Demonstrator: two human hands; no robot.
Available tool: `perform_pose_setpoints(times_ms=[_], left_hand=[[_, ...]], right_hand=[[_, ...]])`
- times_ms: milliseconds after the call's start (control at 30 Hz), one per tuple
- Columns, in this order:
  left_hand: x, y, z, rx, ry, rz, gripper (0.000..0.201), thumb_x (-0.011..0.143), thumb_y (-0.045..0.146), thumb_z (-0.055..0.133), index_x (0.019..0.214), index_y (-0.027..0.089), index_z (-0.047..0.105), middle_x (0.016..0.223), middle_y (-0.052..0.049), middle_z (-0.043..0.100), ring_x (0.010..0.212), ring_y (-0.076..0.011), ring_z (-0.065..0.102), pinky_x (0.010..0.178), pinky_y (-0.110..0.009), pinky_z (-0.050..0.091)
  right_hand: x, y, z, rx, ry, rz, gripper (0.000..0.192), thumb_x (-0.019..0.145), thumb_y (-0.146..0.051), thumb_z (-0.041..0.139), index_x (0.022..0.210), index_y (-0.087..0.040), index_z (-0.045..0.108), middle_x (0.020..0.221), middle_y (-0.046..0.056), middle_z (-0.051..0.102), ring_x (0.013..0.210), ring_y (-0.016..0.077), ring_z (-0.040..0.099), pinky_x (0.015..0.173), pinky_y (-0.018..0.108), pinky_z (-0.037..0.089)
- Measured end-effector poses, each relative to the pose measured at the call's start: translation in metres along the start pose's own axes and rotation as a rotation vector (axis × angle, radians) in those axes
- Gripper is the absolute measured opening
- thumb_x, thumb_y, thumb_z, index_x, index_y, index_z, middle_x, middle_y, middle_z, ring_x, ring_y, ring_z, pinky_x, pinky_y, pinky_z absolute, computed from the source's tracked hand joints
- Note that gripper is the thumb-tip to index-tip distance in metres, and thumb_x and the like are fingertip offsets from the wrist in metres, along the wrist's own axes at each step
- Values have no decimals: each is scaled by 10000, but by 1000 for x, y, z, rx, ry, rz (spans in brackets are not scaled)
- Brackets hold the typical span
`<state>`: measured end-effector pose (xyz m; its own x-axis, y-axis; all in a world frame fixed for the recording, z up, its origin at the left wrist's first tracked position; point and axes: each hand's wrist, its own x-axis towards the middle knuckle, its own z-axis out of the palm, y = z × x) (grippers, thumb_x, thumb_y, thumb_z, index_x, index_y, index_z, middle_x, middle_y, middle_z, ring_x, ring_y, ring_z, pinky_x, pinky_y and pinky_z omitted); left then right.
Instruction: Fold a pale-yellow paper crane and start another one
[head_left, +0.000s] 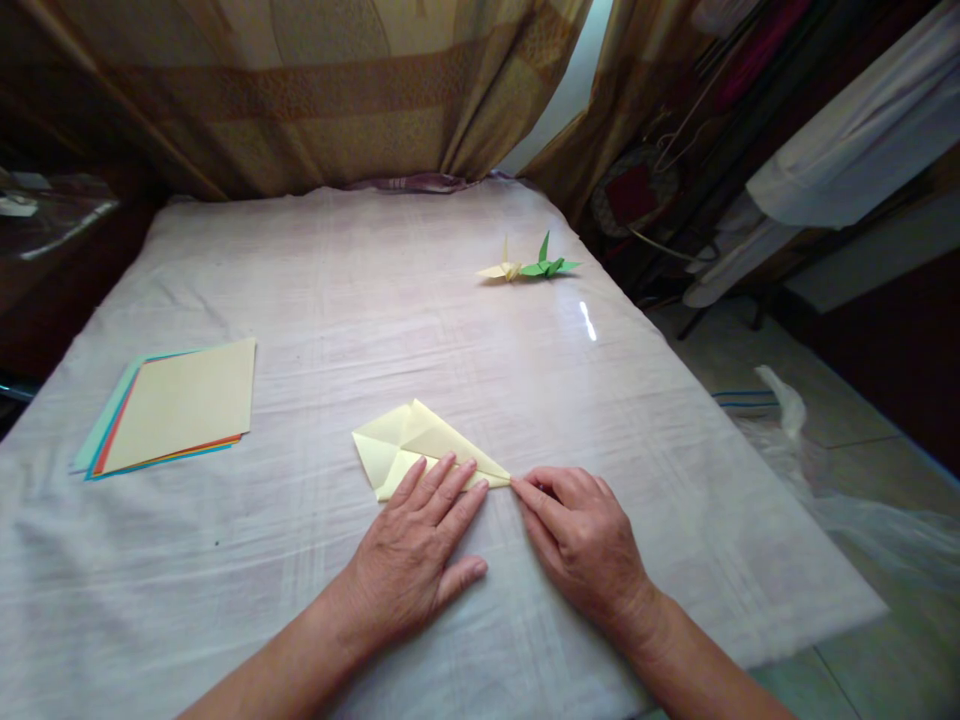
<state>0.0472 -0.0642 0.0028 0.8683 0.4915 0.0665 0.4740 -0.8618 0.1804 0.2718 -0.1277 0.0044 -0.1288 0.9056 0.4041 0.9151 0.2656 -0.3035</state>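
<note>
White-clothed table; left hand flat on folded yellow paper; right hand pinching tip.

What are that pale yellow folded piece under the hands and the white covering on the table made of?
The pale yellow folded sheet looks like thin matte paper: it holds sharp, flat creases. The white table covering seems to be woven cloth, wrinkled, though a glossy glint near its right edge hints at clear plastic over it.

Brown curtains hang behind cloth-covered table.
</note>
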Motion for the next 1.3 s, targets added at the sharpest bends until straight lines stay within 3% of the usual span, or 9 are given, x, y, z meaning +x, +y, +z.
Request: perform_pose_setpoints(times_ms=[367,1000,1300], left_hand=[[3,1,-1,-5,-16,-22,669,949,573,436,1491,193,343,1550,-100,352,1437,-283,298,1177,-479,217],[2,0,-1,34,-28,-17,664,950,578,420,1486,190,357,1549,-99,356,1436,-281,301,1177,-472,212],[2,1,-1,24,-21,-21,665,948,564,436,1491,192,347,1557,-99,340,1436,-282,299,1182,-472,204]], right_hand=[[0,-2,-1,-11,-34,-24,326,911,-166,507,1196,-208,659,1011,82,654,907,200,562,794,337,429],[-1,-4,2,-60,-79,-12,326,876,-156,544,1172,-204,669,1049,89,646,951,222,540,819,349,387],[-3,-4,0,-41,-23,-1,272,902,-162,517,1115,-184,685,982,79,670,897,203,565,798,346,415]])
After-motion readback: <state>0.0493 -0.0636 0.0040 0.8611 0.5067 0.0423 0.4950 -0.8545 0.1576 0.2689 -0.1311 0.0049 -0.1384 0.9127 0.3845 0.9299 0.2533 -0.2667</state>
